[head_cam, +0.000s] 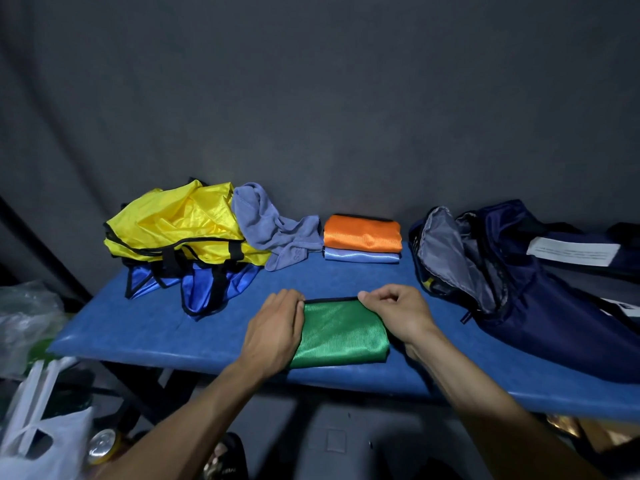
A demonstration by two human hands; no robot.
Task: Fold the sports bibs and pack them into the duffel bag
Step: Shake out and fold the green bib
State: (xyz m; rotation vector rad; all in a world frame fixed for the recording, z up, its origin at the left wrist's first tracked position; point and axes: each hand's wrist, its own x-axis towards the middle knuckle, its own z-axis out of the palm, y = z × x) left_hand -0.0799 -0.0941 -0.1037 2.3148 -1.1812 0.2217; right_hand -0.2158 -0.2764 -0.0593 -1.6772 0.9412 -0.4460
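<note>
A folded green bib (341, 332) lies on the blue table (145, 327) near its front edge. My left hand (273, 336) lies flat on the bib's left side, fingertips at its far left corner. My right hand (398, 311) pinches the black-trimmed far right corner. Behind, a folded orange bib (362, 233) sits on a folded light blue bib (362, 255). At the back left, unfolded yellow bibs (183, 223) lie over blue bibs (201, 282). The navy duffel bag (526, 282) lies open at the right.
A grey-blue towel (273, 226) is crumpled between the yellow bibs and the folded stack. White plastic bags (41, 441) and a drink can (102, 445) lie on the floor at the lower left. A dark cloth backdrop hangs behind the table.
</note>
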